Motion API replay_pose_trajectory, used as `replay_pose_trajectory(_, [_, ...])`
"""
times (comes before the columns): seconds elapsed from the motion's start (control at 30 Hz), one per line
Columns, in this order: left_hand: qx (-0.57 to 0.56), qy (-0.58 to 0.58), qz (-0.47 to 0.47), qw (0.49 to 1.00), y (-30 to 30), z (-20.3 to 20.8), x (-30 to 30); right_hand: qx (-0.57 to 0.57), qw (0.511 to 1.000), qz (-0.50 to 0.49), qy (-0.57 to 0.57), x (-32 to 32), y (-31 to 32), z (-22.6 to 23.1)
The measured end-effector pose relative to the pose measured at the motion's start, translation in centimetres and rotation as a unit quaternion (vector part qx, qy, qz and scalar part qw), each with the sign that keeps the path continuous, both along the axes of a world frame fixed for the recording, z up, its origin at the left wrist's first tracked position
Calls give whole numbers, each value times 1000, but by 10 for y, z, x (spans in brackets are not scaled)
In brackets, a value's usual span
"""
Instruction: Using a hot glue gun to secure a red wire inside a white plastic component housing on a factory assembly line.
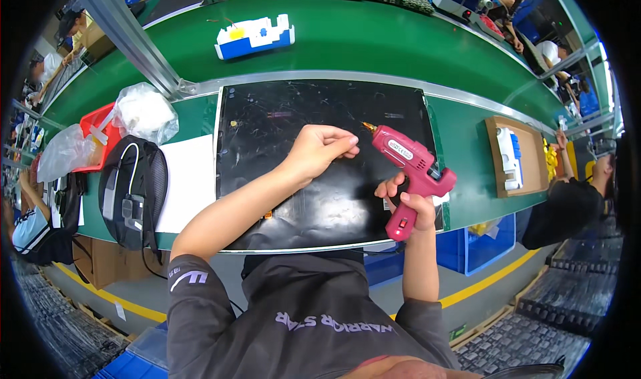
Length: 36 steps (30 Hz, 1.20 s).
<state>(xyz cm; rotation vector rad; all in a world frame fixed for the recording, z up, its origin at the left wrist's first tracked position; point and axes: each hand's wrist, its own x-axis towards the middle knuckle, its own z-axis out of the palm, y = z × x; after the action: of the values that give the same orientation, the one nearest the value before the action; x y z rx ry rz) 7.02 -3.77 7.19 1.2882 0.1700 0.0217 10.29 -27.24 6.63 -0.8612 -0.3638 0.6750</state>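
Note:
My right hand (421, 209) is wrapped round the handle of a dark pink hot glue gun (408, 153), raised above the black mat (267, 159). The gun's brass-coloured nozzle points up and to the left. Close to that nozzle, my left hand (314, 153) is closed, its thumb and fingertips pinched together. Whatever those fingertips hold, if anything, is too small to make out. A small gap separates them from the nozzle.
Beyond the metal rail, a white and blue plastic part (255, 37) lies on the green belt. A dark backpack (133, 192) and a red bin (100, 135) with plastic bags stand left. On the right is a cardboard tray (527, 152). Co-workers sit at both sides.

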Motion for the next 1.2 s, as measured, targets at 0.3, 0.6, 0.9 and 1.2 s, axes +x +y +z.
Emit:
replay_pose_trajectory(0.3, [31,17,-13,999,14,3,-54,-3,1000,-7,0,-2,0,0])
replay_pose_trajectory(0.6, [205,-78,71,973,0,-19,-1,3,1000,14,2,-9,8,4])
replay_pose_trajectory(0.9, [-42,-20,23,999,-2,-10,-8,3,1000,1,11,-6,1,1])
replay_pose_trajectory(1.2, [85,-35,32,995,5,16,-63,28,999,-3,29,-3,-1,-2])
